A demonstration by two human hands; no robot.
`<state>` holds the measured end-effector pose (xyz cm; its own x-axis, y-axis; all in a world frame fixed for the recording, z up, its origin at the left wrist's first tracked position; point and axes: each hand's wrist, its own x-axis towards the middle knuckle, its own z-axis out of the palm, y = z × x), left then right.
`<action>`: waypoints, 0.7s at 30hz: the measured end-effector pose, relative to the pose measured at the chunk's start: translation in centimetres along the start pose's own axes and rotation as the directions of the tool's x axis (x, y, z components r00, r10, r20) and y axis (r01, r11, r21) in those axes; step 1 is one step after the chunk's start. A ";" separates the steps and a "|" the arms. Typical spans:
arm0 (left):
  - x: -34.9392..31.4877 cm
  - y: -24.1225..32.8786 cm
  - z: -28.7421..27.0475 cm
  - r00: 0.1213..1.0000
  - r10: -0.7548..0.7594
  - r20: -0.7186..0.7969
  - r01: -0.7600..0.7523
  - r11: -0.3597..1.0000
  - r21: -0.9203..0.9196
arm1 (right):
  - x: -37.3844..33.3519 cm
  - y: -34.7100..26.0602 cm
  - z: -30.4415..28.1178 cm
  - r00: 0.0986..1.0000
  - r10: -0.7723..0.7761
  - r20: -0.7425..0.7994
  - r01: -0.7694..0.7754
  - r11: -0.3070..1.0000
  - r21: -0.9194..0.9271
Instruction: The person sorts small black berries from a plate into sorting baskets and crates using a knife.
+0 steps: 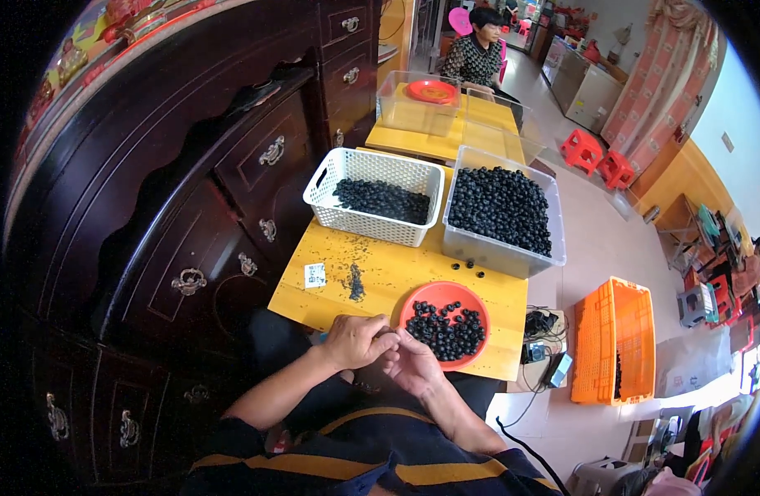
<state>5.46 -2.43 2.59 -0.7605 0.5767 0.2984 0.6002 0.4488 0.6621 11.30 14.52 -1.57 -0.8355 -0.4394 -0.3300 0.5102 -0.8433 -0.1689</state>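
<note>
My left hand (pixel 353 341) and my right hand (pixel 414 365) meet at the table's near edge, fingers closed together in a pinch. Whatever lies between their fingertips is hidden or too small to make out. Just right of them, a red round dish (pixel 407 311) holds several small black round parts (pixel 446 332). Beyond it stands a translucent plastic bin (pixel 504 258) heaped with similar black parts (pixel 500 207). To its left is a white perforated basket (pixel 371 225) with a layer of small black pieces (pixel 381 200).
Black scraps (pixel 356 283) and a white printed label (pixel 314 275) lie on the yellow table (pixel 396 264). Dark wooden drawers (pixel 231 190) line the left side. An orange crate (pixel 595 347) stands on the floor at right. Another person (pixel 471 62) sits beyond a second yellow table (pixel 405 138).
</note>
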 end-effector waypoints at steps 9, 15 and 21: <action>0.7 -0.8 -0.8 0.999 0.047 -0.015 -0.046 0.996 0.073 | 0.9 -0.2 1.6 1.000 0.011 0.028 -0.011 1.000 0.007; 1.3 -0.2 -1.8 0.994 0.022 -0.104 -0.034 0.993 -0.110 | 1.8 -1.0 3.4 0.999 -0.009 0.046 0.013 0.997 -0.075; -1.8 -3.9 -1.3 0.959 -0.245 -0.142 0.187 0.924 -0.333 | 7.7 -5.1 7.5 0.991 -0.105 0.077 0.110 0.992 -0.067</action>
<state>4.16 -6.07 0.38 -0.9117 0.3459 0.2216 0.3301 0.2958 0.8964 0.70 13.10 3.70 -0.8977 -0.3711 -0.2376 0.4276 -0.8640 -0.2660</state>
